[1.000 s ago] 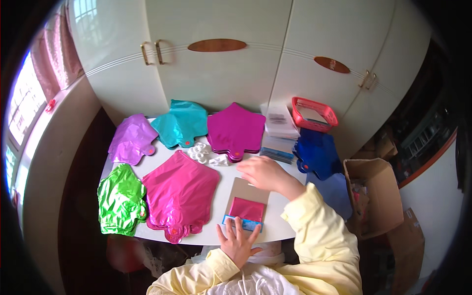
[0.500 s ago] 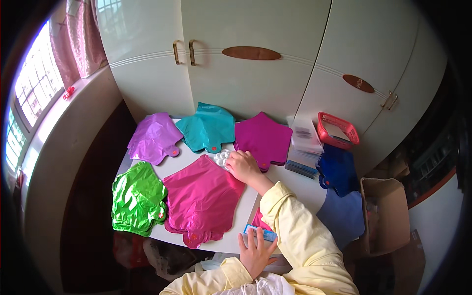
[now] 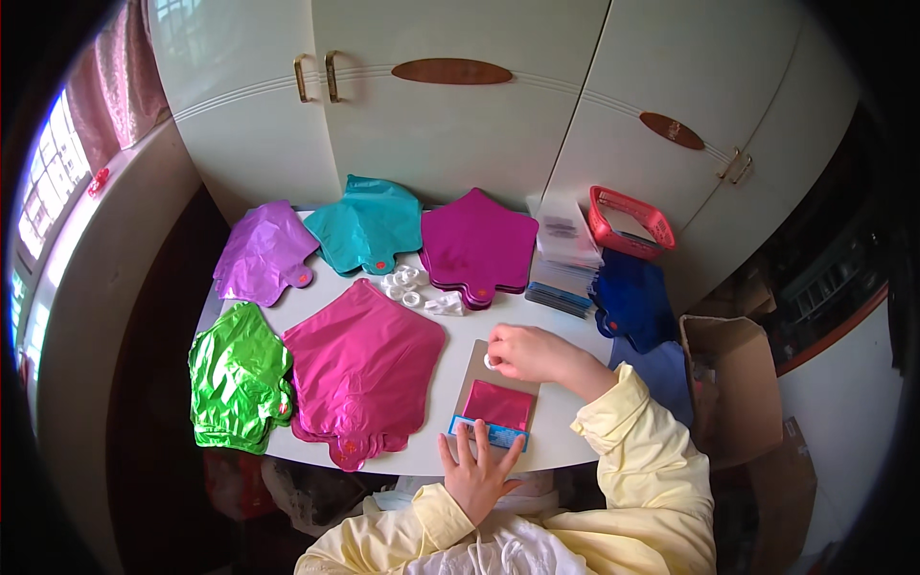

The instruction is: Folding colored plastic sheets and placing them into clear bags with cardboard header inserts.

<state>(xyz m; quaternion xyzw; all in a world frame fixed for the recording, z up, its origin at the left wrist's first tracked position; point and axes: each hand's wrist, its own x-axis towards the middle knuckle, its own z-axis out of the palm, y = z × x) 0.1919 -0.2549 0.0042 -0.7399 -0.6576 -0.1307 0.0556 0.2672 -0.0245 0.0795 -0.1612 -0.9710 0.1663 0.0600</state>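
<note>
My left hand (image 3: 479, 476) lies with its fingers spread at the table's front edge, fingertips resting on the blue strip (image 3: 494, 433) of a flat packet. A folded pink foil piece (image 3: 500, 405) shows just above that strip, and the greyish upper part of the packet (image 3: 474, 369) stretches up beneath my right hand. My right hand (image 3: 527, 355) is closed in a pinch on a small white ring (image 3: 490, 362) over this upper part. More white rings (image 3: 406, 279) sit in a pile farther back, next to a crumpled white piece (image 3: 445, 304).
Stacks of foil balloons lie around: pink (image 3: 369, 369), green (image 3: 240, 379), lilac (image 3: 266, 251), teal (image 3: 369, 225), magenta (image 3: 479, 240) and dark blue (image 3: 634, 299). Clear packets (image 3: 565, 254) and a red basket (image 3: 632, 222) stand back right. An open cardboard box (image 3: 733, 383) is at the right.
My right hand has come back from the white ring pile toward me with one ring, over the packet. My left hand stays spread on the blue strip. The whole view has shifted slightly.
</note>
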